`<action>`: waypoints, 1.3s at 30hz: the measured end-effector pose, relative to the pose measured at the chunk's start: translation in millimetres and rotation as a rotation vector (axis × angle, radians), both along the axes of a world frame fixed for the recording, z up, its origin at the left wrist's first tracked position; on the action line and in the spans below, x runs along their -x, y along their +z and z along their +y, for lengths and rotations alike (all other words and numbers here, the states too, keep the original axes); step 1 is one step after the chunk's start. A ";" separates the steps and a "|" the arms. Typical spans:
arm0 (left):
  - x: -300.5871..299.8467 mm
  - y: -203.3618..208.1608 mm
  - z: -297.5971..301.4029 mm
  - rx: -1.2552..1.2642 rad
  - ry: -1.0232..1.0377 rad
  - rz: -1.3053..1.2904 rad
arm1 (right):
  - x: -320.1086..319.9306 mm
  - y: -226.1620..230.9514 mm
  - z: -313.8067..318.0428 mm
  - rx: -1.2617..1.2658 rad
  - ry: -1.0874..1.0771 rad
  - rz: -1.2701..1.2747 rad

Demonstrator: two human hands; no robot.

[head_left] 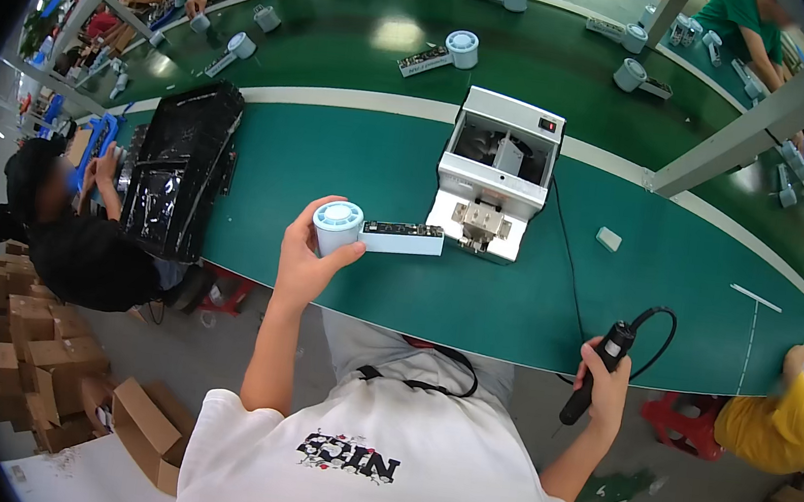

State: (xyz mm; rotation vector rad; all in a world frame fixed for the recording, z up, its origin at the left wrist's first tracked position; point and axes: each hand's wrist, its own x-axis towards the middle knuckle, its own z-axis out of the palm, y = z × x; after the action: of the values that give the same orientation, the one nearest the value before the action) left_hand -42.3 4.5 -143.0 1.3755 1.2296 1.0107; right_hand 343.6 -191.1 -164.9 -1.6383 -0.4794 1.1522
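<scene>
My left hand [303, 265] is wrapped round the pale blue round head of a handheld fan [338, 224], just above the green bench. The fan's long handle [403, 245] points right, with a dark circuit strip showing along its upper side. Its tip comes up close to a white and grey bench machine [491, 187] with a metal block at its front. At the right, by the bench's front edge, my right hand [604, 383] is closed round a black electric screwdriver [598, 373]. A black cable loops from the screwdriver's top, and its thin bit points down.
A black tray [183, 172] stands at the bench's left, beside a person in black [77, 234]. A small white block [609, 239] lies right of the machine. Similar fans [461, 49] lie on the green belt beyond. A metal post [748, 127] rises at the right, near a person in yellow [773, 432].
</scene>
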 end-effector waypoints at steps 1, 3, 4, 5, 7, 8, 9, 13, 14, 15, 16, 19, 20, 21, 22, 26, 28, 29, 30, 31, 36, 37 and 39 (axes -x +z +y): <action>-4.2 6.5 2.8 -0.006 0.015 0.019 | -0.7 -2.8 -3.5 0.013 -0.040 0.009; -9.5 16.8 7.1 -0.016 0.024 0.049 | -3.6 -8.8 -3.9 -0.010 -0.060 0.059; -12.0 21.9 9.1 -0.021 0.045 0.078 | -2.3 -7.6 1.2 -0.013 -0.112 0.060; -14.2 26.0 10.8 -0.027 0.067 0.105 | -1.7 -6.1 4.3 -0.014 -0.164 0.059; -17.2 30.8 11.4 -0.041 0.071 0.127 | -3.7 -4.2 5.3 -0.004 -0.151 0.079; -18.0 32.2 11.6 -0.051 0.081 0.140 | -6.7 -4.6 5.2 -0.004 -0.119 0.079; -18.8 33.5 12.7 -0.052 0.080 0.144 | -8.6 -5.7 5.3 -0.003 -0.087 0.078; -19.7 35.6 13.2 -0.034 0.086 0.164 | -9.1 -9.7 4.3 0.005 -0.060 0.059; -19.7 35.8 13.7 -0.032 0.086 0.166 | -8.4 -9.4 4.6 -0.002 -0.068 0.051; -18.5 36.3 15.9 -0.033 0.081 0.164 | -7.9 -8.8 4.5 -0.011 -0.077 0.043; -14.2 36.6 20.1 -0.066 0.094 0.165 | -7.0 -8.8 4.4 -0.013 -0.081 0.040; 4.6 35.1 52.6 -0.145 0.174 0.100 | -8.1 -11.0 5.8 -0.022 -0.079 0.064; 8.8 33.5 70.1 -0.176 0.221 0.059 | -7.7 -11.5 5.0 -0.024 -0.079 0.073; 8.2 31.9 95.6 -0.224 0.231 0.082 | -9.0 -12.5 5.2 -0.033 -0.085 0.064; 1.1 27.4 122.6 -0.253 0.264 0.064 | -9.2 -11.3 4.2 -0.043 -0.090 0.055; -28.5 -19.6 262.1 -0.368 0.375 0.223 | -10.3 -6.1 3.7 -0.049 -0.092 0.068; -65.2 -41.0 321.7 -0.440 0.431 0.352 | -8.0 -4.1 1.3 -0.060 -0.125 0.068; -85.2 -47.2 343.3 -0.429 0.434 0.328 | -7.9 -4.3 0.9 -0.068 -0.129 0.072; -99.5 -56.5 366.3 -0.363 0.432 0.287 | -7.3 -4.4 0.4 -0.076 -0.127 0.076; -115.5 -66.5 385.6 -0.321 0.411 0.234 | -5.3 -5.7 0.2 -0.084 -0.155 0.064; -176.5 -98.7 429.2 -0.340 0.357 0.436 | -0.7 -12.6 -3.7 -0.112 -0.194 0.045; -184.7 -95.9 425.8 -0.289 0.337 0.428 | 1.4 -10.5 -2.9 -0.115 -0.212 0.048; -181.9 -91.2 430.2 -0.210 0.254 0.508 | -0.6 -10.9 -2.2 -0.107 -0.189 0.052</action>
State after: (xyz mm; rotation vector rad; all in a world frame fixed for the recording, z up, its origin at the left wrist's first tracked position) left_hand 139.6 434.7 -234.1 1.7391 1.7460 1.0166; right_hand 344.2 -193.3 -175.7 -1.5227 -0.3387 1.0093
